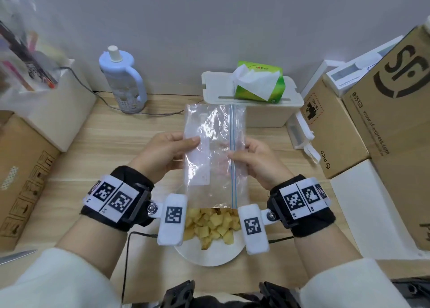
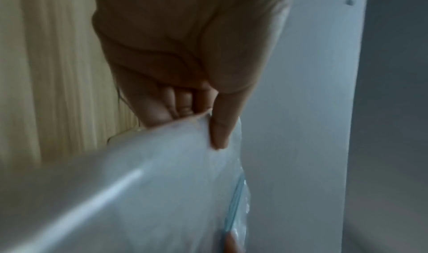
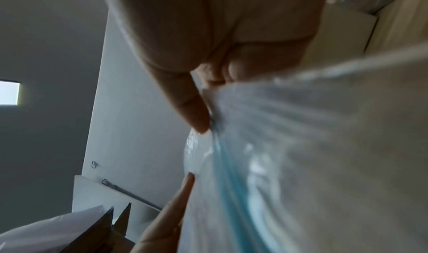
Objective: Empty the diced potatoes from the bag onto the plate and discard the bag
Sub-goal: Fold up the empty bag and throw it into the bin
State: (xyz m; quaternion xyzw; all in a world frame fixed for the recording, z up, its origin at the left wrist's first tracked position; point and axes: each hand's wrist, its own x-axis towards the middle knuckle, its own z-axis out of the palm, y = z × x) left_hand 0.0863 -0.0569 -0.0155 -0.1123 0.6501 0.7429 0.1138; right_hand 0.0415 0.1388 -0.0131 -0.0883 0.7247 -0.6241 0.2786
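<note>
A clear zip bag with a blue seal strip hangs in front of me and looks empty. My left hand pinches its left edge, thumb on the front. My right hand pinches the right side by the blue strip. Below the bag, a heap of diced potatoes lies on a white plate between my wrists. In the left wrist view my thumb presses the bag against curled fingers. In the right wrist view my thumb pinches the bag at the strip.
Behind the bag stands a white box with a green tissue pack. A pale blue bottle stands back left. Cardboard boxes crowd the right side, another the left. A knife tip lies at the near left.
</note>
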